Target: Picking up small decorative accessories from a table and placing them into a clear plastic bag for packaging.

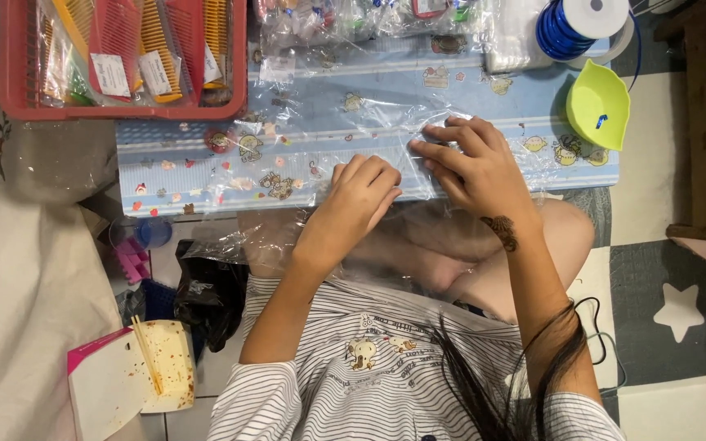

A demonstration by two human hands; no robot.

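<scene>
Red basket [10,73] of packaged combs [136,41] sits far left. One clear plastic bag [369,122] lies on the blue patterned table [484,98]. Left hand [361,196], fingers curled, presses its near edge; right hand [471,159], fingers spread flat, pins it. One blue spool [569,24] and one green dish [598,102] stand right.

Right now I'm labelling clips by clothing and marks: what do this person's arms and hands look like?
Both arms are bare below short, loose sleeves of a white top with thin dark stripes. The right hand has a dark tattoo near the wrist. The left hand shows no rings or gloves.
</scene>
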